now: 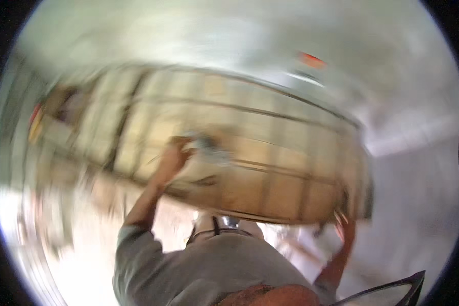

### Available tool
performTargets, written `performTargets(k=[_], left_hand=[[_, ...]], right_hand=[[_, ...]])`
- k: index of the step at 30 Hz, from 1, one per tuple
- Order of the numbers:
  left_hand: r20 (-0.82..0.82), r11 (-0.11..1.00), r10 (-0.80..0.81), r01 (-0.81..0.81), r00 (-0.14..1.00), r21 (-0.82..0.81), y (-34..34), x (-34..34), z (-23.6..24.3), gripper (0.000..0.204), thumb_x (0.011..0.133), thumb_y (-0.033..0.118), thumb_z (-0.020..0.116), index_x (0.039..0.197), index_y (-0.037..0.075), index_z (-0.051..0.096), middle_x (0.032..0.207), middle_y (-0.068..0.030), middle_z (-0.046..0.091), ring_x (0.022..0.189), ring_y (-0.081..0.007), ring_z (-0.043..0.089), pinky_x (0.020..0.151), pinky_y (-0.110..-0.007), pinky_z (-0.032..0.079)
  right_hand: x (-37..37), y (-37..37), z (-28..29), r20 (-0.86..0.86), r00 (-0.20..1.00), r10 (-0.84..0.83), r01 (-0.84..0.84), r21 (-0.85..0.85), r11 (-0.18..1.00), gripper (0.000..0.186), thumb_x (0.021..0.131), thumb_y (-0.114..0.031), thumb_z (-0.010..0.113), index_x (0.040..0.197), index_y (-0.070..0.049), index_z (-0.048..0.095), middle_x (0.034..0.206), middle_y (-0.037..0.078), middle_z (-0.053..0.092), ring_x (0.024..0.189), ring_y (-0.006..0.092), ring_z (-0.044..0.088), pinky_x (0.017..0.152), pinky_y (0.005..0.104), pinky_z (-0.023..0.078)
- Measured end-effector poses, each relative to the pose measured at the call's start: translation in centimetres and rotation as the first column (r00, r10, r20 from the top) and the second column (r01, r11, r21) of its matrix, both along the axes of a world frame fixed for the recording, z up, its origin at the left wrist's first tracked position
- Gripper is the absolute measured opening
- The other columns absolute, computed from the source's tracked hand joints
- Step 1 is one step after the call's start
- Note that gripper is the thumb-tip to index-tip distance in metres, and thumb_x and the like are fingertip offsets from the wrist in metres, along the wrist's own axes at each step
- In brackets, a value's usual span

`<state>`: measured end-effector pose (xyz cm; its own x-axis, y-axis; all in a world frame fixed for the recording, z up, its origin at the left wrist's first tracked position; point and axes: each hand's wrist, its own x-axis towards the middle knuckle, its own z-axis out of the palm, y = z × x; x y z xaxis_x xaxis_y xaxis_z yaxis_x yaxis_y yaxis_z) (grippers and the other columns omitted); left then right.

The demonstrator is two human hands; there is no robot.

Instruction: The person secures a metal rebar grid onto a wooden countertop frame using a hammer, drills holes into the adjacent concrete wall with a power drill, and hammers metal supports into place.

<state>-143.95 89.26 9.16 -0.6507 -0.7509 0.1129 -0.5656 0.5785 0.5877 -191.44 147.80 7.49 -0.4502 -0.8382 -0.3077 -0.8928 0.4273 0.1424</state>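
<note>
Motion smears the whole head view. A long yellowish-brown surface (280,191), crossed by dark lines in a grid, spreads in front of me. Over its left-middle part my left hand (176,153) reaches with bent, closed fingers. At those fingers is a blurred grey-blue thing (211,145) whose kind I cannot make out. My right hand (345,225) is at the near right corner of the surface, by its edge. Its fingers are too smeared to show whether they grip the edge or only lie beside it.
A pale wall or floor area (188,35) runs beyond the far edge, with a small orange-red object (312,60) on it. Blurred items, one red and yellow (35,122), stand at the far left. A dark-rimmed object (392,290) juts in at the lower right.
</note>
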Motion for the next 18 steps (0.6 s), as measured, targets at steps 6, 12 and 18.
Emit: performTargets(k=[6,12,18], left_hand=[[-0.102,0.802,0.597,-0.594,0.796,0.059,15.7,21.6,-1.2,0.027,0.087,0.018,0.069,0.106,0.000,0.066,0.100,-0.0185,0.068,0.094,-0.0327,0.065,0.083,-0.039,0.052],[0.184,0.513,0.792,-0.798,0.582,0.316,29.5,35.4,-6.5,0.032,0.086,0.026,0.067,0.107,0.002,0.067,0.102,-0.0192,0.069,0.095,-0.0351,0.066,0.082,-0.041,0.053],[0.279,0.391,0.810,-0.830,0.516,0.398,36.5,49.5,-13.6,0.034,0.086,0.029,0.065,0.107,0.002,0.067,0.103,-0.0193,0.069,0.096,-0.0356,0.066,0.082,-0.042,0.052]], right_hand=[[1.8,-21.8,8.7,0.396,0.852,-0.343,0.479,-0.323,0.816,0.035,0.097,-0.014,0.051,0.131,-0.005,0.055,0.118,0.013,0.060,0.097,0.0202,0.059,0.083,0.0314,0.049],[25.9,-39.7,10.5,0.601,0.752,0.270,0.056,-0.466,0.883,0.040,0.094,-0.021,0.054,0.128,-0.001,0.057,0.093,0.020,0.064,0.087,0.0316,0.062,0.081,0.0398,0.048],[46.6,-50.1,11.2,0.798,0.489,0.353,-0.009,-0.400,0.916,0.041,0.094,-0.021,0.056,0.131,-0.004,0.056,0.074,0.003,0.061,0.067,0.0095,0.055,0.060,0.0255,0.045]])
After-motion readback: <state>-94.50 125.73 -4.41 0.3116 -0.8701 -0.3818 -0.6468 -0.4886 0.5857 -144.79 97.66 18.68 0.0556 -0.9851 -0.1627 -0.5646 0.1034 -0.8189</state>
